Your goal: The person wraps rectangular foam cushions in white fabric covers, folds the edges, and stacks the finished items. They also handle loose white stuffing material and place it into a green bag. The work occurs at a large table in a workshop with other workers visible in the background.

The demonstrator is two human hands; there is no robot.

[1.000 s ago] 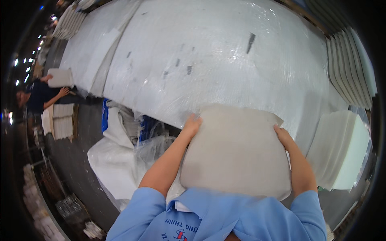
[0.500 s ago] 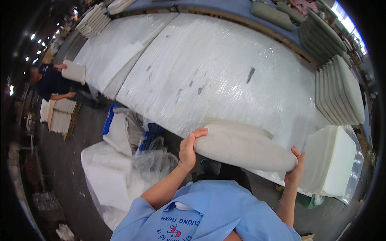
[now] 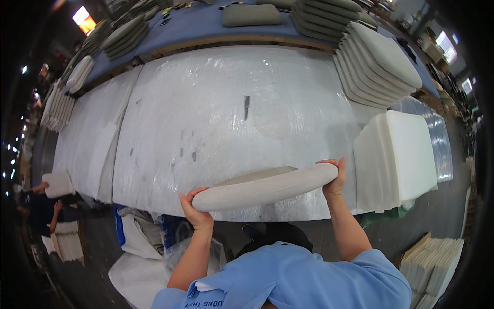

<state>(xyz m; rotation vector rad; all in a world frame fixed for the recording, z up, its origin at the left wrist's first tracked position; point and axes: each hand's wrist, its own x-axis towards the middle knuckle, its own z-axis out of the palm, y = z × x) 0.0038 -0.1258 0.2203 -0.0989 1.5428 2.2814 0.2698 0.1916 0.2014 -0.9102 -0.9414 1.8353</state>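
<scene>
A cream fabric-covered seat cushion [image 3: 267, 191] is held edge-on over the near side of the plastic-wrapped table [image 3: 206, 103]. My left hand [image 3: 197, 208] closes on its left end, and my right hand [image 3: 335, 179] closes on the right end, which sits a little higher. Most of the cushion's broad faces are hidden; a strip of darker beige shows behind the near edge. Close by on the right stands a stack of white foam pads [image 3: 393, 159]. Behind that, a stack of pale cushions [image 3: 370, 64] leans on the table.
A blue-topped table [image 3: 195, 26] with green-grey cushions [image 3: 252, 15] runs along the far side. At lower left stands a blue bin [image 3: 120, 226] beside white sheets in plastic. A co-worker [image 3: 43, 216] at far left holds a pale pad. White pads [image 3: 429, 268] are stacked at lower right.
The view has swung to the right. The cushion has tilted, its right end now higher than its left, and more of its edge faces me. Both hands still grip it.
</scene>
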